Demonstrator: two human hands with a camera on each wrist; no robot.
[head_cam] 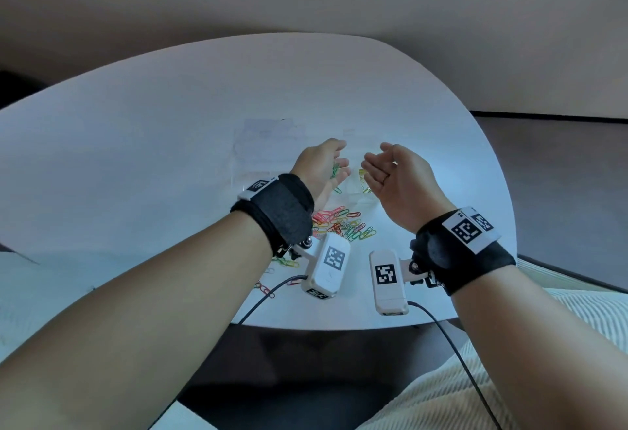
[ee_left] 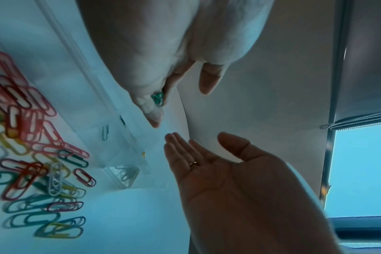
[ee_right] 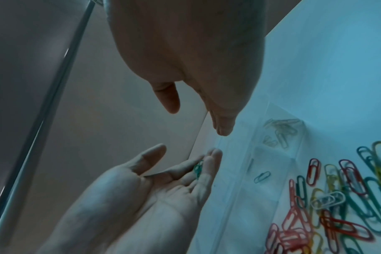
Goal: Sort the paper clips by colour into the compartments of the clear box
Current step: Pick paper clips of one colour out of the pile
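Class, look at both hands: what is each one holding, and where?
Left hand carries green paper clips resting on its straight fingers; right hand holds nothing.

Mixed-colour paper clips lie heaped just before the clear box (few clips inside); green clips rest in the left hand.

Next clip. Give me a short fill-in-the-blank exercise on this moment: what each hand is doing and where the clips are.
1. The paper clips lying on the left hand's fingers are ____ in colour.
2. The right hand is open, palm up, and holds ____.
3. The ring is worn on the ____ hand.
4. The mixed pile of clips lies on the white table, on the side of the clear box ____ the person.

Missing words: green; nothing; right; nearer
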